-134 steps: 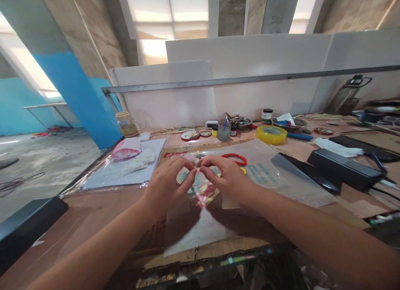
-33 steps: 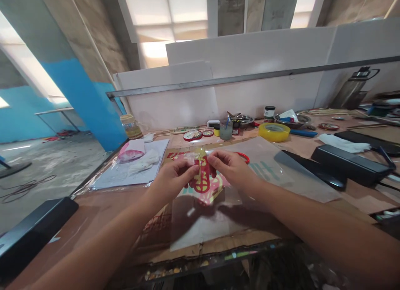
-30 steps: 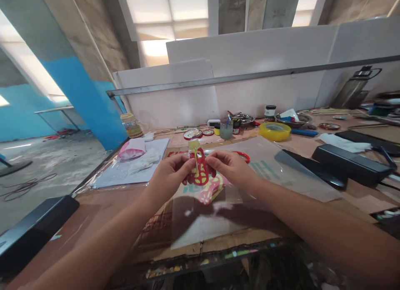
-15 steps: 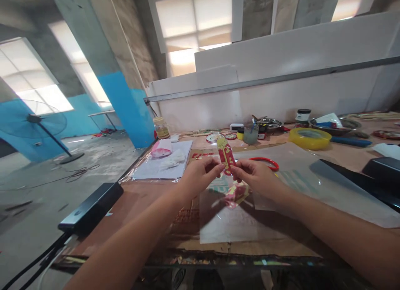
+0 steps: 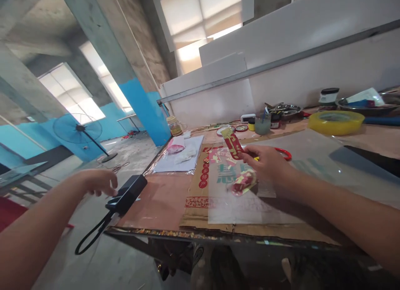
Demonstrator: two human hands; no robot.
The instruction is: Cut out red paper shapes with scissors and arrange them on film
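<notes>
My right hand point(image 5: 259, 158) pinches the lower end of a flat red strip with a yellow pattern point(image 5: 233, 144), tilted above the table. My left hand point(image 5: 100, 181) is off the table's left side, fingers loosely bent and apart, with nothing in it. Closest to it is a long black box with a cable point(image 5: 128, 194) at the table's left edge. Below the right hand, a red-and-yellow piece point(image 5: 245, 181) lies on a translucent sheet point(image 5: 231, 211) over printed cardboard point(image 5: 193, 215). A red loop-shaped handle point(image 5: 284, 153) shows partly behind that hand.
White papers point(image 5: 187, 154) lie at the table's left. Along the back stand a lidded jar point(image 5: 174, 126), a cup of cloudy liquid point(image 5: 262, 125), a yellow tape roll point(image 5: 336, 122) and a metal bowl point(image 5: 350, 108). A fan point(image 5: 79, 127) stands on the floor at left.
My left hand has let go of the red-and-yellow strip and moved left, past the table edge. My right hand keeps the strip. The view has turned left and tilted.
</notes>
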